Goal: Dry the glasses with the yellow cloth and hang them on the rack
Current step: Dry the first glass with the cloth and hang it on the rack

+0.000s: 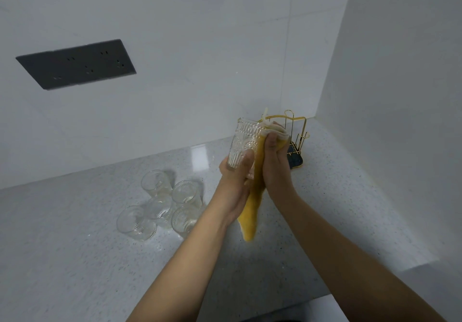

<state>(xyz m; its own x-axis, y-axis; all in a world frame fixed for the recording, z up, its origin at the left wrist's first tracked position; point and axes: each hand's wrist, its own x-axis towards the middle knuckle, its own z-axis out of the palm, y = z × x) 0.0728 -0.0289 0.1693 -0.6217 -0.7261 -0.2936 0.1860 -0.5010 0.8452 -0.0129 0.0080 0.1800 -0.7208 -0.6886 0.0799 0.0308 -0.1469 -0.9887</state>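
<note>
My left hand (237,174) grips an embossed clear glass (243,141) by its base and holds it up over the counter, tilted slightly. My right hand (273,161) presses the yellow cloth (252,209) against the glass's right side; the cloth hangs down between my wrists. Several more clear glasses (162,201) stand clustered on the counter to the left. The gold wire rack (297,131) with a dark base sits in the back corner, partly hidden behind my right hand, with no glass visible on it.
The speckled grey counter (75,246) runs to a front edge at lower right. White tiled walls meet in a corner behind the rack. A dark outlet panel (77,64) is set in the back wall at left.
</note>
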